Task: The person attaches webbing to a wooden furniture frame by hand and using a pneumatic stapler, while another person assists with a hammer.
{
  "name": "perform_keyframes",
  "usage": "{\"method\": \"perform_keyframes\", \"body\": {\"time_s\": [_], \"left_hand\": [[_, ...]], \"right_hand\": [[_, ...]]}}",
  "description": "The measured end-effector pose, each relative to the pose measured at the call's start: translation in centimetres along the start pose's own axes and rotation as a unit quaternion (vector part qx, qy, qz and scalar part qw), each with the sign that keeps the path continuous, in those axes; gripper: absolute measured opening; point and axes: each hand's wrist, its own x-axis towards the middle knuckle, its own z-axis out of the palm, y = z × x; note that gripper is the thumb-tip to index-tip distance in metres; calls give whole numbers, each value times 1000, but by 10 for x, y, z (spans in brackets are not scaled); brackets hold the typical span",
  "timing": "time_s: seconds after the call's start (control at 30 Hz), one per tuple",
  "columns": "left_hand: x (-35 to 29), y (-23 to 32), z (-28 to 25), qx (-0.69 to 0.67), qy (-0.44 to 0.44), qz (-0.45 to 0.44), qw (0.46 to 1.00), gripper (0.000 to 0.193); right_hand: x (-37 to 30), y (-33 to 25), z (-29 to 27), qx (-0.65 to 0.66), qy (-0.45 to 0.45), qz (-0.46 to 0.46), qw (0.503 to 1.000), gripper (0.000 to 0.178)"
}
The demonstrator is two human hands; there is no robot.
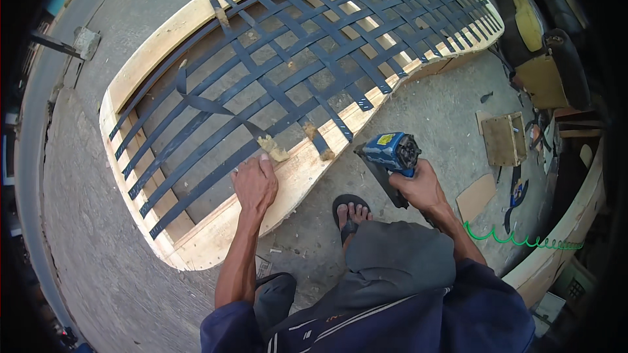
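Note:
My right hand (422, 186) is wrapped round the grip of a blue and black pneumatic staple gun (386, 150), held above the floor beside the frame. On the near rail of a pale wooden frame (216, 238) rests my left hand (255, 186), its fingers curled at the inner edge and partly hidden. A loose dark webbing strap (219, 108) twists across the others, and its frayed tan end (272, 148) lies against my left fingertips. Woven black straps (327, 59) span the frame, stapled at their ends. One short strap end (318, 142) sticks out over the near rail.
A small wooden box (504, 139) stands on the concrete at right, near a cardboard piece (476, 197). A green coiled hose (517, 240) stretches right from near my right forearm. Dark and tan upholstered parts (546, 68) are piled at far right. My sandaled foot (352, 214) is below the gun.

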Motion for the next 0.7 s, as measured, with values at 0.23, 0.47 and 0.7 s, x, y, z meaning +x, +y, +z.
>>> {"method": "perform_keyframes", "body": {"time_s": [0.23, 0.47, 0.7], "left_hand": [[-56, 36, 18, -83, 57, 123, 987, 27], [-55, 37, -1, -115, 66, 132, 982, 24], [-47, 22, -6, -112, 76, 147, 980, 19]], "right_hand": [[-7, -12, 11, -135, 12, 31, 990, 40], [-15, -44, 11, -208, 8, 40, 977, 41], [-14, -46, 22, -187, 18, 26, 982, 37]]}}
